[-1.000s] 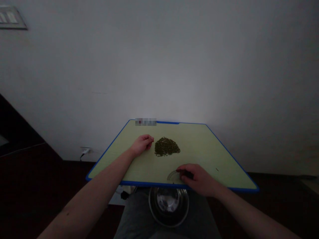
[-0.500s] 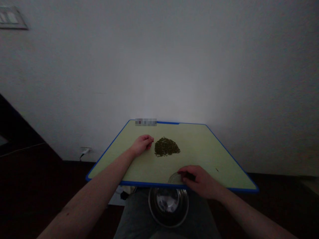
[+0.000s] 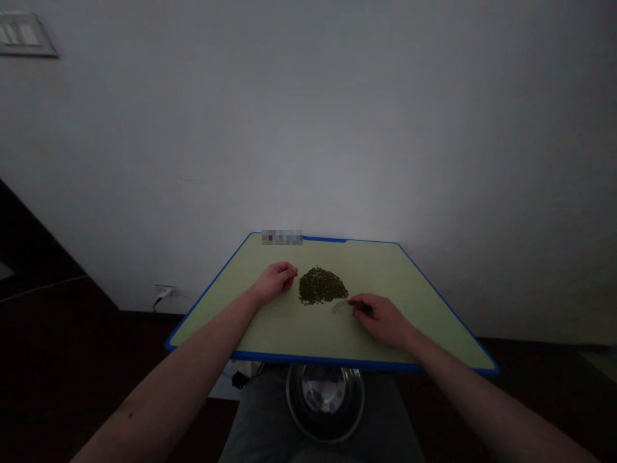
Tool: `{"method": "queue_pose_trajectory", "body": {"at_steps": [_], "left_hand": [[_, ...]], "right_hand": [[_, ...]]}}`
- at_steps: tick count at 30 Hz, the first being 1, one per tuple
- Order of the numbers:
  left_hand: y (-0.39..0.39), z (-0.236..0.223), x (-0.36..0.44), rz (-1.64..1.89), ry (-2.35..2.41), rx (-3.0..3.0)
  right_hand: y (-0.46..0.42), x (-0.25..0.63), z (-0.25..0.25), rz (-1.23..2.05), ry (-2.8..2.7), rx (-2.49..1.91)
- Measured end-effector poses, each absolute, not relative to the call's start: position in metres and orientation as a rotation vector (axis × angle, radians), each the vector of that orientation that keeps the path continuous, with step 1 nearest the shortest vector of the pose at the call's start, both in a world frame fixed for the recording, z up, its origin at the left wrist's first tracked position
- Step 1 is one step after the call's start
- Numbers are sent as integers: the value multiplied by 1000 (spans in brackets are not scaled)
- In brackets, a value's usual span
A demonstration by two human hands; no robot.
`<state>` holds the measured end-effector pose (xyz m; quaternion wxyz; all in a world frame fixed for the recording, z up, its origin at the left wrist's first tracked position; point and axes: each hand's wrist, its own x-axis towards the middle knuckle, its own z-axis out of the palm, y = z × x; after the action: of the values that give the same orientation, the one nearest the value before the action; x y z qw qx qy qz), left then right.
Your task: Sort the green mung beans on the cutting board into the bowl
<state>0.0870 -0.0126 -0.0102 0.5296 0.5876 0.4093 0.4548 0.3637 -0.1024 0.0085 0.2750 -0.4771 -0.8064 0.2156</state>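
Observation:
A pile of small green beans (image 3: 322, 286), like mung beans, lies on a pale green tabletop (image 3: 270, 331) with a blue rim. Beside the pile's left edge rests my left hand (image 3: 277, 280), its fingers curled together; no object shows in them. My right hand (image 3: 380, 315) is at the lower right of the pile, thumb and fingers closed on a clear curved piece that looks like a protractor (image 3: 339, 307). Its arc sticks out to the left, close to the beans. The rest of it is hidden by my fingers.
A shiny metal bowl (image 3: 325, 431) sits on my lap, below the table's front edge. The far edge of the table meets a grey wall (image 3: 328, 128). A white plug (image 3: 165, 293) with a cable is low on the wall at left.
My right hand has moved away from me with the clear protractor, from the table's front edge up to the bean pile. My left hand and the pile have stayed put.

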Motion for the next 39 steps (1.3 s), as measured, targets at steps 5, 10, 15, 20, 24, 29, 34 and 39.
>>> {"method": "queue_pose_trajectory", "body": {"at_steps": [5,10,15,20,24,29,34,39], "left_hand": [[-13,-9,87,1092,968,1425],[-13,-11,86,1087,963,1427],[-11,-13,84,1080,968,1449],[-10,-14,84,1074,985,1446],[-9,-16,85,1079,974,1424],[-9,-16,84,1080,964,1437],[-10,-14,85,1075,969,1436],[-11,-13,86,1085,972,1425]], "right_hand": [[-82,355,8,514,-2202,-1262],[-73,346,8,445,-2205,-1266],[-67,343,3,473,-2219,-1245],[-70,342,3,539,-2243,-1167],[-77,340,4,568,-2264,-1136],[-84,340,4,588,-2288,-1098],[-92,341,5,608,-2304,-1092],[-103,343,7,613,-2321,-1063]]}}
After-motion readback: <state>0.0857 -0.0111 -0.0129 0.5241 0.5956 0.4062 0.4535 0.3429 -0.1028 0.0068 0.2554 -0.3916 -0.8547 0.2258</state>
